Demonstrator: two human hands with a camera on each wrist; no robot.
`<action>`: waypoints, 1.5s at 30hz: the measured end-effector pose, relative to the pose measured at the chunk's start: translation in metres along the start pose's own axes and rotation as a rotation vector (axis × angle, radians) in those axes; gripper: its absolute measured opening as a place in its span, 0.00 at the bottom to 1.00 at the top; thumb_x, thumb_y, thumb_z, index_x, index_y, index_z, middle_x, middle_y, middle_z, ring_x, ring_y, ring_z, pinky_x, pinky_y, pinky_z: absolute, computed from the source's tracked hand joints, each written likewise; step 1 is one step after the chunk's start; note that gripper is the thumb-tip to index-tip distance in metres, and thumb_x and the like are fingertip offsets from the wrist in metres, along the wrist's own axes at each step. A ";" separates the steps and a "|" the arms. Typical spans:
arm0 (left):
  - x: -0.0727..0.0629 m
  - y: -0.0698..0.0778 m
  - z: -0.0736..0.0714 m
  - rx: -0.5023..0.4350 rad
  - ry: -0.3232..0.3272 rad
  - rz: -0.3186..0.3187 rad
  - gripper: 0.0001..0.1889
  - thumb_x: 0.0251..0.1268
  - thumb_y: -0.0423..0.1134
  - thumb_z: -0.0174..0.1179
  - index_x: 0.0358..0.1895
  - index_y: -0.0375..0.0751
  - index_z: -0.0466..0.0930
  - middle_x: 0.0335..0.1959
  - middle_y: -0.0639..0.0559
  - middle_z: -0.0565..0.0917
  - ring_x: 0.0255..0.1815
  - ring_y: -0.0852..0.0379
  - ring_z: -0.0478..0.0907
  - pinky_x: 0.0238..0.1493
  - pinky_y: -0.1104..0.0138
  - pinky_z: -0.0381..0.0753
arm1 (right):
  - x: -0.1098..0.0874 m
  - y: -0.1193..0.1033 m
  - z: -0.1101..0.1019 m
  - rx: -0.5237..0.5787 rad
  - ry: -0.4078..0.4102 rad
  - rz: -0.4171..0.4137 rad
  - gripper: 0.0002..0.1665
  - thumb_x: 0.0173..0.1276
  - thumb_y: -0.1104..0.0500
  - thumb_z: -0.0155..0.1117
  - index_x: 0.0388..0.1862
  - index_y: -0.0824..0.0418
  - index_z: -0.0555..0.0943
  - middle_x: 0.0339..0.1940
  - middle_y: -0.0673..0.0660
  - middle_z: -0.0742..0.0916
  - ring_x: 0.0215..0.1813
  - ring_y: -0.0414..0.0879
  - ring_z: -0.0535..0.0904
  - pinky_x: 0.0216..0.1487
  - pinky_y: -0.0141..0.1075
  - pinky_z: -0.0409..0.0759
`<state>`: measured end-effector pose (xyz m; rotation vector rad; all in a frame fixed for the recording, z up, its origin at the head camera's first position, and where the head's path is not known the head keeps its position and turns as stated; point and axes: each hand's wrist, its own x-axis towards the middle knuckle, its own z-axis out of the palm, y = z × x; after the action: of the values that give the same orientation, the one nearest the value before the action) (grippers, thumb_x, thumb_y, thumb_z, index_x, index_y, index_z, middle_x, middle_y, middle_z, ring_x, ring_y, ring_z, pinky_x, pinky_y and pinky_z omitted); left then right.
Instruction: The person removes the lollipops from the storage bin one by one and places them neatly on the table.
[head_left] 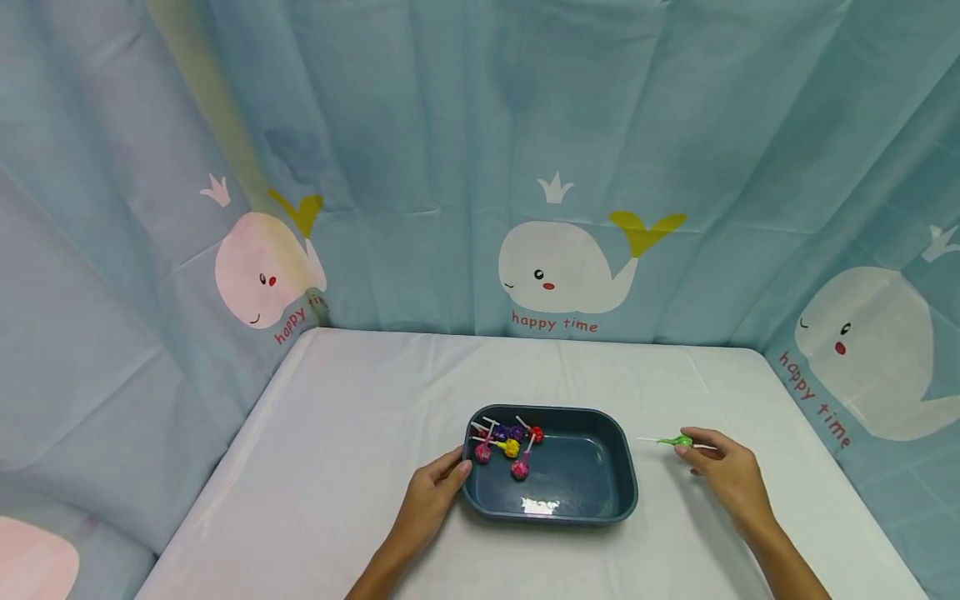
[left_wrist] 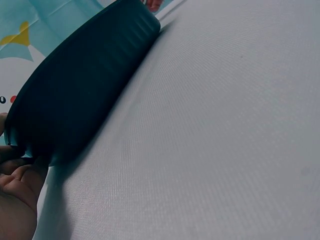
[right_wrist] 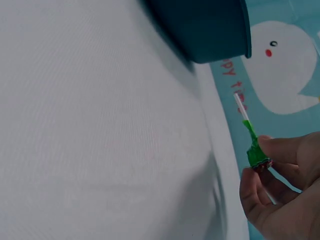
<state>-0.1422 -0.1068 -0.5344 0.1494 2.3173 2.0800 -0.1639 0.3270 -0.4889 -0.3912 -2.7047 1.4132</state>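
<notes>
A dark blue rectangular tray [head_left: 555, 518] stands on the white-covered table. My left hand [head_left: 433, 498] grips its left end, thumb at the rim and fingers against the outer wall; the left wrist view shows that hand [left_wrist: 20, 195] at the wall's lower corner. Several wrapped lollipops lie in the tray's left half, among them a yellow one [head_left: 512, 448], a red one [head_left: 536, 434] and a pink one [head_left: 520, 470]. Right of the tray, my right hand [head_left: 723, 471] pinches a green lollipop [right_wrist: 256, 154] by its wrapped head, the white stick pointing left toward the tray.
White cloth [head_left: 360, 417] covers the table. Behind it and along both sides hangs a light blue curtain [head_left: 420, 167] printed with whales, close to the table's back edge.
</notes>
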 end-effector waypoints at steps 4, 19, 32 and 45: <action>0.000 0.000 0.000 0.001 0.003 0.000 0.28 0.82 0.45 0.61 0.72 0.27 0.75 0.71 0.33 0.78 0.76 0.40 0.73 0.74 0.59 0.75 | 0.003 0.006 -0.003 -0.020 -0.010 0.015 0.30 0.75 0.55 0.73 0.69 0.69 0.80 0.57 0.68 0.89 0.38 0.39 0.87 0.38 0.32 0.87; -0.001 0.000 0.000 0.002 -0.002 -0.008 0.27 0.82 0.44 0.60 0.72 0.28 0.75 0.72 0.35 0.78 0.76 0.41 0.73 0.71 0.70 0.76 | 0.012 0.025 -0.010 -0.114 -0.023 0.051 0.28 0.74 0.54 0.71 0.67 0.68 0.82 0.59 0.68 0.88 0.40 0.34 0.82 0.36 0.29 0.83; -0.001 0.001 0.001 0.010 -0.001 0.006 0.26 0.83 0.42 0.59 0.73 0.28 0.74 0.72 0.35 0.78 0.76 0.41 0.73 0.71 0.71 0.76 | 0.016 0.028 -0.013 -0.135 -0.035 0.039 0.29 0.74 0.54 0.73 0.67 0.69 0.81 0.53 0.66 0.90 0.40 0.31 0.81 0.37 0.26 0.83; -0.001 0.002 -0.001 0.043 -0.010 0.006 0.26 0.83 0.43 0.58 0.73 0.28 0.74 0.72 0.36 0.79 0.76 0.41 0.73 0.70 0.73 0.76 | 0.011 0.024 -0.015 -0.130 -0.012 0.050 0.31 0.76 0.49 0.71 0.69 0.66 0.81 0.57 0.67 0.89 0.42 0.39 0.84 0.36 0.29 0.82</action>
<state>-0.1409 -0.1073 -0.5322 0.1674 2.3598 2.0288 -0.1670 0.3553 -0.5005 -0.4637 -2.8242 1.2588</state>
